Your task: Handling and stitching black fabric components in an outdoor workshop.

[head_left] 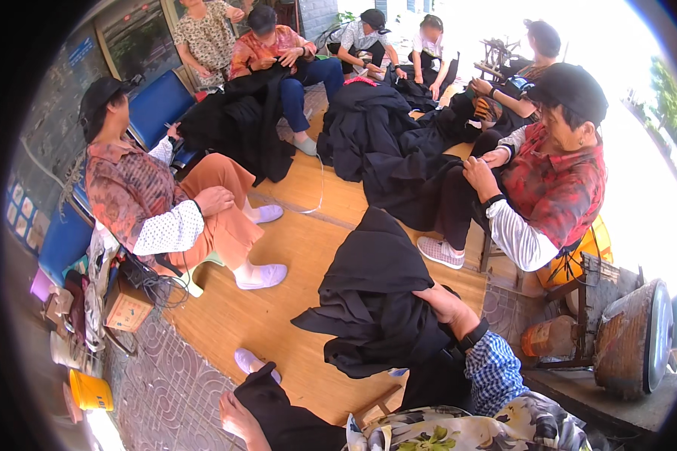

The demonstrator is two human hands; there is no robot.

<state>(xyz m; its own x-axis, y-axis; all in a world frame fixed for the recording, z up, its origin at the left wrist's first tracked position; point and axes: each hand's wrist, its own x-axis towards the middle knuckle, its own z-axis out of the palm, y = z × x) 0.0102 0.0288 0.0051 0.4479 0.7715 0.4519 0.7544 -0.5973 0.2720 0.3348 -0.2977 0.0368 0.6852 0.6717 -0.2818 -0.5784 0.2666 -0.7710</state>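
Note:
My right hand point(449, 304), below a checked blue-and-white sleeve and a dark wristband, is closed on a large piece of black cloth point(372, 289). The cloth is raised and hangs in loose folds over the mat; my fingertips are partly hidden behind it. At the lower edge, my left hand point(241, 421) looks closed, its fingers curled beside the black fabric point(282, 412) over my leg. Whatever it may hold cannot be made out. A lavender shoe point(257, 364) shows just beyond this fabric.
Several seated people handle a big heap of black cloth point(376, 128) farther off. A yellow mat point(241, 323) covers the floor between us. To the right are a wooden stand point(605, 282) and a round drum-like container point(636, 342); a yellow bucket point(90, 389) is at lower left.

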